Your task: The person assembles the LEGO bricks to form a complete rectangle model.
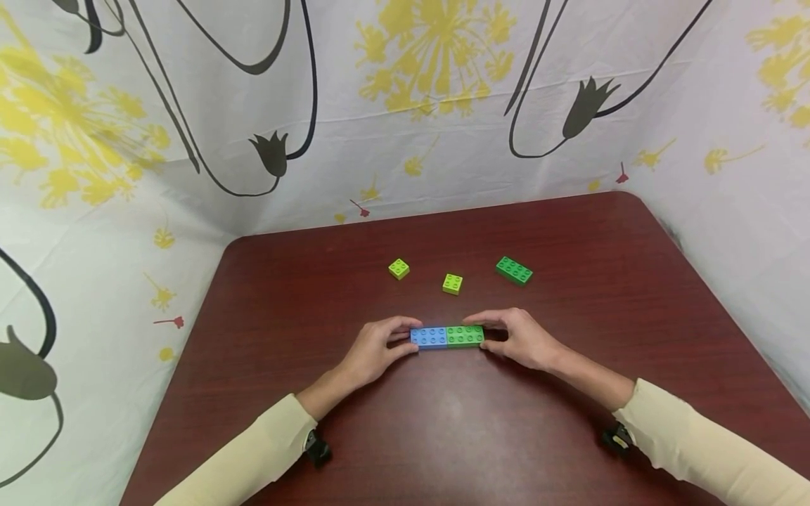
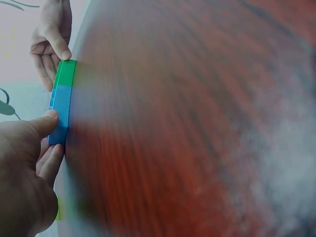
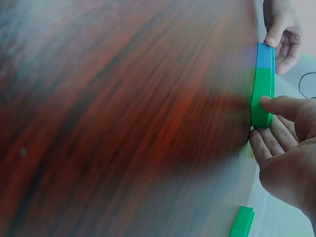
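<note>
A blue building brick [image 1: 429, 338] and a green building brick [image 1: 465, 336] lie end to end on the table, studs up, touching in one straight row. My left hand [image 1: 373, 351] holds the blue brick's outer end between thumb and fingers. At the other end, my right hand [image 1: 526, 340] grips the green brick the same way. In the left wrist view, the left thumb rests on the near side of the blue brick [image 2: 61, 111]. The right wrist view shows the right thumb against the green brick [image 3: 263, 91].
Beyond the hands lie two small lime bricks, one on the left [image 1: 399, 268] and one in the middle [image 1: 452, 284]. Another green brick [image 1: 514, 270] sits to their right. The dark red-brown table [image 1: 304, 281] meets a patterned white cloth [image 1: 392, 161] behind and at the sides.
</note>
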A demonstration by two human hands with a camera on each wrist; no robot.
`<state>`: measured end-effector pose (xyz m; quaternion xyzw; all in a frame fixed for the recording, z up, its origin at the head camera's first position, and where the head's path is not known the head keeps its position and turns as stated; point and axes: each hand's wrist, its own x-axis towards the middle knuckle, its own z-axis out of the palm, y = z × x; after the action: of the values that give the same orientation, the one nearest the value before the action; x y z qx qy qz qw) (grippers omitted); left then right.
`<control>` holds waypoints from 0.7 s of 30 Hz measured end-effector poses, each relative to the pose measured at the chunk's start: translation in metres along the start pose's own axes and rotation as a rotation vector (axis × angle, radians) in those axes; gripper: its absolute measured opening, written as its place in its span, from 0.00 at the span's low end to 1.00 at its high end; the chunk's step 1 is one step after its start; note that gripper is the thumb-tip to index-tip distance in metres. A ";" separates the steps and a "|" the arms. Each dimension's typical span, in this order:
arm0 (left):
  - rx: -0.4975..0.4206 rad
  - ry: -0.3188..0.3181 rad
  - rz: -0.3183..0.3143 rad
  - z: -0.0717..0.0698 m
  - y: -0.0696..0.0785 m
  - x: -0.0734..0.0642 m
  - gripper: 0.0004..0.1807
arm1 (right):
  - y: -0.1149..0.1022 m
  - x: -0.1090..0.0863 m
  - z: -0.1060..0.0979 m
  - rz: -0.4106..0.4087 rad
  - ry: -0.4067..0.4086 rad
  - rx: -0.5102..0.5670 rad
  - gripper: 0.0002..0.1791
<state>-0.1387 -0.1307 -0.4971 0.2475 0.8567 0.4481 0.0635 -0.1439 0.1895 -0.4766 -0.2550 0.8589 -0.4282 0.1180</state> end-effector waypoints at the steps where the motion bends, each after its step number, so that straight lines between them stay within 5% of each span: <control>1: 0.000 -0.002 -0.001 0.000 0.000 0.000 0.21 | 0.000 0.000 0.000 -0.002 -0.001 -0.002 0.28; 21: -0.026 -0.024 0.010 -0.002 0.000 -0.001 0.23 | 0.001 0.001 -0.006 0.004 -0.009 0.047 0.30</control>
<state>-0.1382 -0.1326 -0.4959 0.2564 0.8488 0.4564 0.0749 -0.1474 0.1940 -0.4742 -0.2526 0.8485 -0.4469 0.1286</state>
